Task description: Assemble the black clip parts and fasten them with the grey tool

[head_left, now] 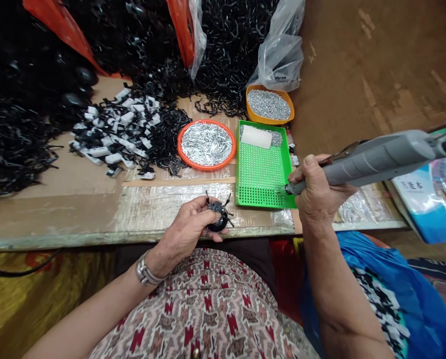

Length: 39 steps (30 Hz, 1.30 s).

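Note:
My left hand (187,224) is closed around a small black round part (218,215) with thin prongs sticking out, held at the table's near edge. Wrapped around a long grey power screwdriver (372,160), my right hand (316,192) keeps the tool's tip down on the near right corner of a green perforated tray (262,172). A white block (256,136) and some small screws lie at the tray's far end. A metal watch is on my left wrist.
An orange dish of silver pins (207,143) sits left of the tray, and an orange bowl of small screws (269,103) sits behind it. Heaps of black parts (140,50) and black-and-white pieces (121,129) cover the far left. A blue bag (390,294) hangs at my right.

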{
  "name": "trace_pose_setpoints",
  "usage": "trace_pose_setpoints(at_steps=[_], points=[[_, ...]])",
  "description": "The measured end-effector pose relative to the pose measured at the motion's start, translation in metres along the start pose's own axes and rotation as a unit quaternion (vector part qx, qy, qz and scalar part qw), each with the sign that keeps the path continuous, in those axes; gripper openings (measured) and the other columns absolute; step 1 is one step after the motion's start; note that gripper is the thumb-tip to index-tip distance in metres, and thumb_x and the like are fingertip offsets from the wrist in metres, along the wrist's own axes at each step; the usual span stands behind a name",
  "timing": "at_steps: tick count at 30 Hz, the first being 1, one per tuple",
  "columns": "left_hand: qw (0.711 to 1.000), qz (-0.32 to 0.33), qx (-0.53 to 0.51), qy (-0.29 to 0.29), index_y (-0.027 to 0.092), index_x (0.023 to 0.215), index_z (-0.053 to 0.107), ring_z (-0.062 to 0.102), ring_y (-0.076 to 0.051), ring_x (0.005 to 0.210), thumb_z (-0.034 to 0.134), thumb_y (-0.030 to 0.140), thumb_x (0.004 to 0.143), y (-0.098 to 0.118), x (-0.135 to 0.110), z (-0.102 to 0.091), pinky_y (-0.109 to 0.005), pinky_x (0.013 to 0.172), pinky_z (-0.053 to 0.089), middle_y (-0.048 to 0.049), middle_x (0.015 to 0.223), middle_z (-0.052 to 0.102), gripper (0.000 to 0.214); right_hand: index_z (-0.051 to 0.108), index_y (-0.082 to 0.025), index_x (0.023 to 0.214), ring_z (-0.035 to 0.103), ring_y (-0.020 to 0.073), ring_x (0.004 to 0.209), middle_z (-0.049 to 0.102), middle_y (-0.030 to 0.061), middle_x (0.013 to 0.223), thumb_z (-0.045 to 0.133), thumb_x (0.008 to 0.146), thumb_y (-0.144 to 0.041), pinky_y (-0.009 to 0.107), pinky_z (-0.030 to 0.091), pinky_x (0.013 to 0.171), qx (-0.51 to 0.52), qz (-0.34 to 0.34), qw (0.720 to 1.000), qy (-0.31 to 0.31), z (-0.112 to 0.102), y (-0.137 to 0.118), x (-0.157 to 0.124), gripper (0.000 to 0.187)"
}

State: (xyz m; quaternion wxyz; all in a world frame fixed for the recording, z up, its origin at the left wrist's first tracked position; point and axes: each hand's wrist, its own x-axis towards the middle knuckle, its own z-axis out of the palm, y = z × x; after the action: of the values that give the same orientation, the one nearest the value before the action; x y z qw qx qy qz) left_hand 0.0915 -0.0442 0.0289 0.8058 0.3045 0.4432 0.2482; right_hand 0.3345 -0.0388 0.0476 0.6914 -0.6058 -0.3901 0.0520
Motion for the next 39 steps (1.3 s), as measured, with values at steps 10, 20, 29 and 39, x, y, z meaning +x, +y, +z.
trace_pose_setpoints(at_steps=[10, 20, 29, 39], points=[[1.0, 0.008, 0.011, 0.011, 0.015, 0.103, 0.059, 0.074, -0.02, 0.063, 0.076, 0.022, 0.073, -0.002, 0.0, 0.001, -0.023, 0.046, 0.058, -0.0002, 0.08, 0.063, 0.035, 0.063, -0.023, 0.076, 0.053, 0.0117, 0.042, 0.054, -0.01, 0.049, 0.078, 0.08, -0.037, 0.03, 0.051, 0.051, 0.031, -0.007, 0.999, 0.024, 0.0, 0.0, -0.004, 0.021], [1.0, 0.024, 0.016, 0.0, 0.014, 0.105, 0.062, 0.074, -0.019, 0.065, 0.079, 0.025, 0.076, -0.005, 0.001, -0.002, -0.022, 0.046, 0.058, -0.0043, 0.084, 0.069, 0.036, 0.059, -0.023, 0.075, 0.053, 0.012, 0.041, 0.051, -0.0101, 0.048, 0.077, 0.079, -0.043, 0.03, 0.051, 0.05, 0.016, 0.002, 1.0, 0.011, -0.001, 0.005, 0.001, 0.027], [1.0, 0.019, 0.019, -0.006, 0.012, 0.098, 0.065, 0.074, -0.019, 0.063, 0.078, 0.024, 0.073, 0.0, 0.001, 0.001, -0.021, 0.045, 0.056, -0.0052, 0.083, 0.07, 0.031, 0.062, -0.025, 0.077, 0.051, 0.0132, 0.043, 0.052, -0.008, 0.05, 0.08, 0.078, -0.034, 0.032, 0.047, 0.049, 0.072, 0.037, 0.997, -0.012, 0.007, -0.033, -0.002, 0.02], [1.0, 0.014, -0.001, -0.021, 0.011, 0.102, 0.067, 0.074, -0.019, 0.062, 0.077, 0.022, 0.073, -0.002, 0.004, -0.002, -0.022, 0.045, 0.056, -0.0048, 0.081, 0.069, 0.033, 0.061, -0.026, 0.084, 0.05, 0.0108, 0.045, 0.049, -0.0097, 0.054, 0.077, 0.086, -0.039, 0.029, 0.048, 0.05, 0.182, 0.101, 0.959, -0.193, 0.044, -0.084, -0.05, 0.021]])
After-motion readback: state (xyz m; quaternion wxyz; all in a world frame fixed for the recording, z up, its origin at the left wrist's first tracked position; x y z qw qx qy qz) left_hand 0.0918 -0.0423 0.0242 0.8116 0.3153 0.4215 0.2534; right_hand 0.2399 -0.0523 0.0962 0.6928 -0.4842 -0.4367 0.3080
